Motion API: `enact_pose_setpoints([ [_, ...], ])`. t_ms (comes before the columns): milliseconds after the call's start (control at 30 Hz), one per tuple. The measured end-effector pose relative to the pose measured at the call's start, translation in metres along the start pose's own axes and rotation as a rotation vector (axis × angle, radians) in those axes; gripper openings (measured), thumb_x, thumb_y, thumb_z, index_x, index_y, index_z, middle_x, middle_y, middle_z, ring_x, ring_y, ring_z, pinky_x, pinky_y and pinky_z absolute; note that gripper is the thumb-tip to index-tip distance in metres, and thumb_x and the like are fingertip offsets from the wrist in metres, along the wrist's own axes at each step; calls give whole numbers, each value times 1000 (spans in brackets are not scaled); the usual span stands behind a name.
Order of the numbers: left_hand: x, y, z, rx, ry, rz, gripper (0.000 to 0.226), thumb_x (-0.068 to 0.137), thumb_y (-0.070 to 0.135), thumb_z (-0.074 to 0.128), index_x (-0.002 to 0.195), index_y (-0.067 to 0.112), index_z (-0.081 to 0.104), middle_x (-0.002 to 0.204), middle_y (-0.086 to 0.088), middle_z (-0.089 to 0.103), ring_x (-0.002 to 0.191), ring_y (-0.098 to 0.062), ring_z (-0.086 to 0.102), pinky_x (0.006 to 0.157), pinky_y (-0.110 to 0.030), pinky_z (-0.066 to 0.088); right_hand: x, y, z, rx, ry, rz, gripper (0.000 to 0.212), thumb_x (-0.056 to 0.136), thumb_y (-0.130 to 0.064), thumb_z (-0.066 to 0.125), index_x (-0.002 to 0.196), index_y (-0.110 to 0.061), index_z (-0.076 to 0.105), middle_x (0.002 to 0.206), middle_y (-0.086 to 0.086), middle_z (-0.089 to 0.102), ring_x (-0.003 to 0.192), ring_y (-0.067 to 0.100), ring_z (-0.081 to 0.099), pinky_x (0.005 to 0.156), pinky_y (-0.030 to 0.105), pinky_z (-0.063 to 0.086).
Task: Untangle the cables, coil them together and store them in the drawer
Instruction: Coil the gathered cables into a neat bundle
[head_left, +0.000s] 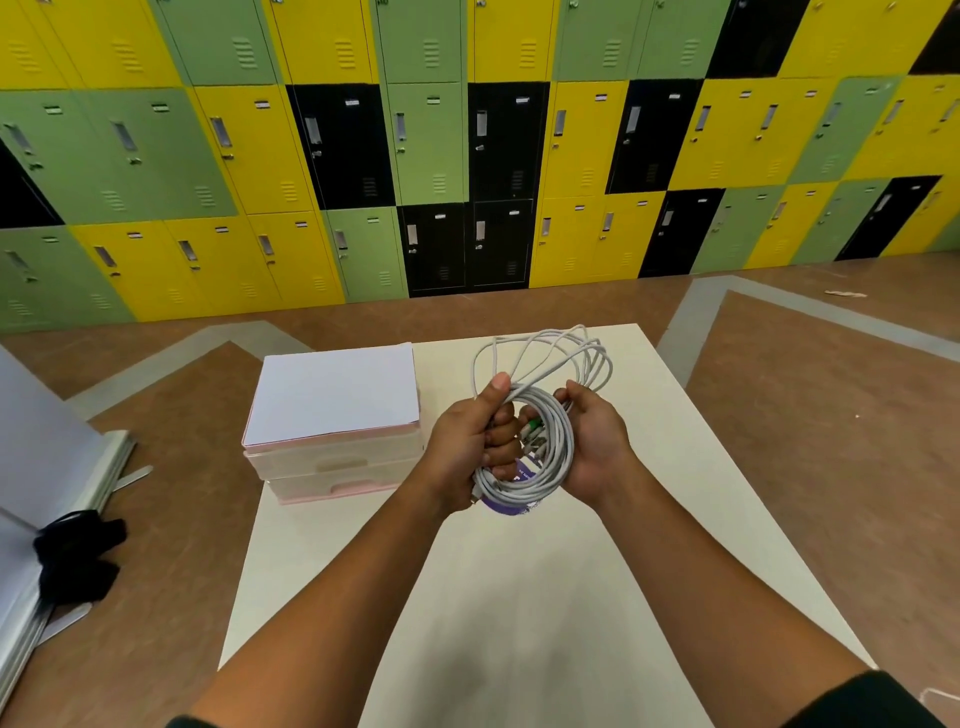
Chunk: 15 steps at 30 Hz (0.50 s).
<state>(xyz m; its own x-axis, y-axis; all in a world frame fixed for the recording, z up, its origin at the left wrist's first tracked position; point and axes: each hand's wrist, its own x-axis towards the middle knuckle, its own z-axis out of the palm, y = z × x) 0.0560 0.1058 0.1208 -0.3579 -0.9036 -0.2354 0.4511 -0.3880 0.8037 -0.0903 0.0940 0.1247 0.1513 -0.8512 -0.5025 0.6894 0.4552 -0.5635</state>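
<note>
1. The coiling step is in hand: the person holds the bundle of cables (553, 457) in the air above the white table (519, 597), just right of the drawer unit (291, 467).
2. The left hand (467, 436) has its fingers curled round one side of the coil, thumb pressed on top. The right hand (597, 441) cups the other side, its fingertips pinching the strands.
3. Most of the cable lies in a tight round coil, but several loose loops (545, 358) stand up beyond the hands, wider and uneven, so the coil is judged unfinished.
4. The next move likely calls for gathering those loops into the coil, then freeing one hand to pull a drawer open (both drawer fronts look closed).
5. The cables are thin, pale grey and smooth, and look limp enough to spring apart if the grip loosens. Green connectors (532, 428) show inside the coil.
6. The drawer unit is translucent plastic with pink trim, boxy, with a flat white sheet (332, 395) on top.
</note>
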Motion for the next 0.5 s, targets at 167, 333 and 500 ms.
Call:
enact_pose_setpoints([
  [167,-1,2,-5,55,-54,-80,47,93,50,57,61,19,42,52,4,24,39,-9,22,42,-20,27,-1,0,-2,13,-76,23,34,101,-34,39,72,-18,47,76,7,51,69,23,55,70,37,49],
  [333,-1,3,-4,132,-30,-72,49,91,54,58,60,19,42,53,3,24,41,-10,22,44,-22,25,-3,2,-1,51,-146,5,33,98,-31,40,70,-17,50,79,7,50,75,25,54,76,38,48],
  [500,-2,4,-4,256,51,32,49,95,52,54,62,17,42,54,2,25,44,-13,21,46,-23,26,-6,-1,-3,-16,-203,-15,24,90,-20,41,69,-12,51,80,11,51,71,25,52,75,40,42],
])
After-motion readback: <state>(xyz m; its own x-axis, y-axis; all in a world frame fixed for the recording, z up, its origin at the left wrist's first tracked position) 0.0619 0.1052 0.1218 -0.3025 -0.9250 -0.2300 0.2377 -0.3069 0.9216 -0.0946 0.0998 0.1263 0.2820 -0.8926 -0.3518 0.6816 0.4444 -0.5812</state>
